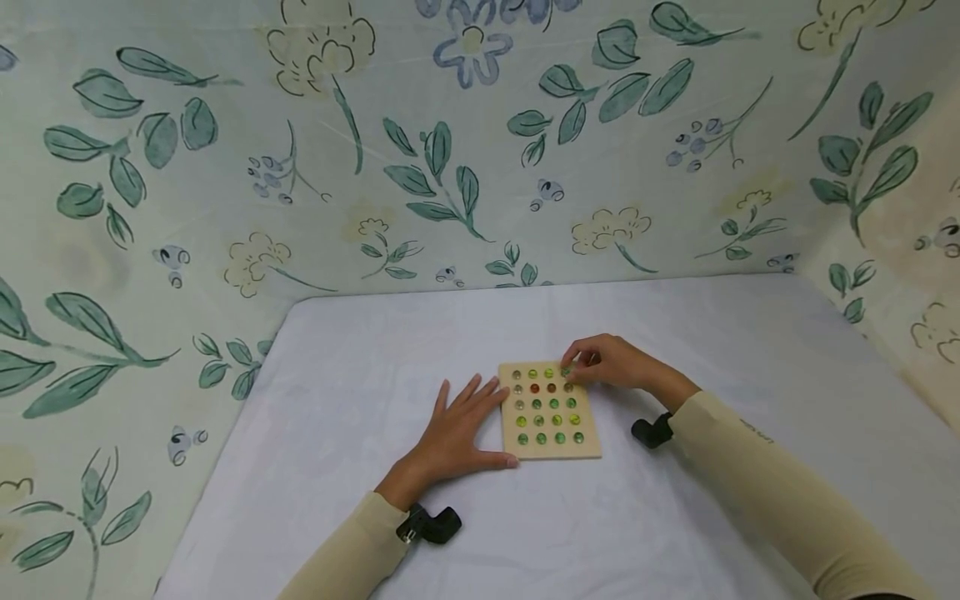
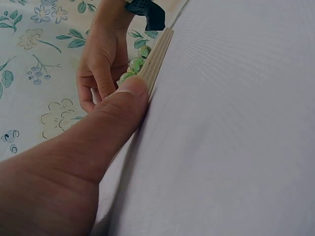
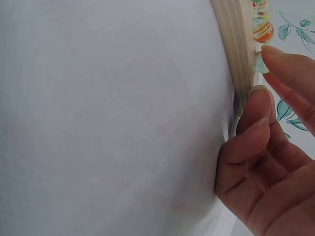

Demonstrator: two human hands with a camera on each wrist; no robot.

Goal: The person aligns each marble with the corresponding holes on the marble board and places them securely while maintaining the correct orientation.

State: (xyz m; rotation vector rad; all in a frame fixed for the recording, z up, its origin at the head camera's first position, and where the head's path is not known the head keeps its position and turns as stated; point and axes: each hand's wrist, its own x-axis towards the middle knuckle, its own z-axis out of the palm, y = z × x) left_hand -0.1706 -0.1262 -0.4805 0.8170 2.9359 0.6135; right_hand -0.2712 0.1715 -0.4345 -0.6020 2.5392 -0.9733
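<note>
A square wooden board point(image 1: 546, 412) lies flat on the white cloth, with rows of glass marbles in its hollows. Most marbles are green, yellow-green or clear; a red marble point(image 1: 535, 388) sits in the second row. My left hand point(image 1: 461, 433) is spread, its fingertips at the board's left edge and its thumb against the near edge, as the left wrist view confirms. At the far right corner, my right hand point(image 1: 615, 362) pinches a green marble point(image 3: 261, 63) between thumb and finger. Its other fingers curl beside the board's edge.
White cloth point(image 1: 390, 350) covers the table around the board. A floral curtain point(image 1: 480, 183) hangs behind and along both sides. Black wrist cameras point(image 1: 431, 525) sit below both wrists, close to the cloth.
</note>
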